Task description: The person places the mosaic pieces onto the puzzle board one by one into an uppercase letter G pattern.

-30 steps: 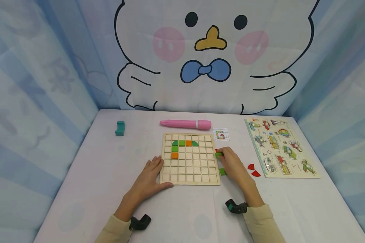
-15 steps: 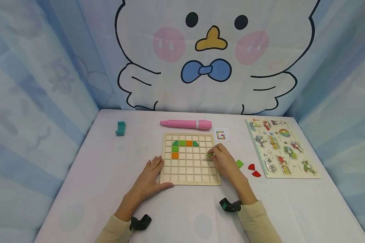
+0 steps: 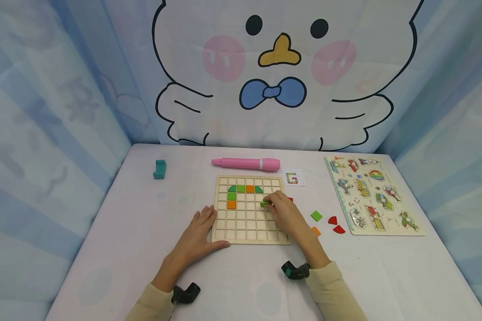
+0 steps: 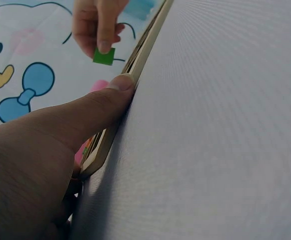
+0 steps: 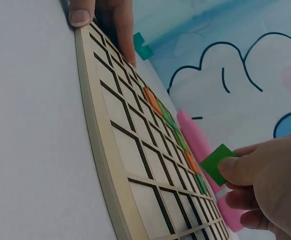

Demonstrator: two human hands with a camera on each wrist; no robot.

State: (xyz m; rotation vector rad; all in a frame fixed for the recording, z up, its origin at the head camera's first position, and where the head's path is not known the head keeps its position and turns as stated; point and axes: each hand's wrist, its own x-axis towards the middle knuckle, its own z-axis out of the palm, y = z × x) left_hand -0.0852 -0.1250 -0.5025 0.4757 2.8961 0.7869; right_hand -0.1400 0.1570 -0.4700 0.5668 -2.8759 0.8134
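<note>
A wooden grid board (image 3: 241, 234) lies on the table, with green and orange tiles set along its upper rows and down its left side. My left hand (image 3: 193, 236) rests against the board's left and front edges, fingers straight and thumb (image 4: 120, 82) on the front rim. Between thumb and fingers, my right hand (image 3: 289, 216) pinches a green square tile (image 5: 216, 165) over the right part of the grid, apart from the board in the right wrist view. A small card (image 3: 292, 178) printed with a coloured G-shaped pattern lies just past the upper right corner.
Right of the board lie a green tile (image 3: 316, 216), a partly hidden orange tile (image 3: 316, 231) and red wedge pieces (image 3: 339, 229). A picture puzzle board (image 3: 379, 223) is farther right. Behind the grid are a pink pen-shaped object (image 3: 245, 163) and a teal block (image 3: 159, 170).
My right hand has carried the green tile leftward from beside the board to over the grid, uncovering loose tiles on the table. My left hand has stayed in place.
</note>
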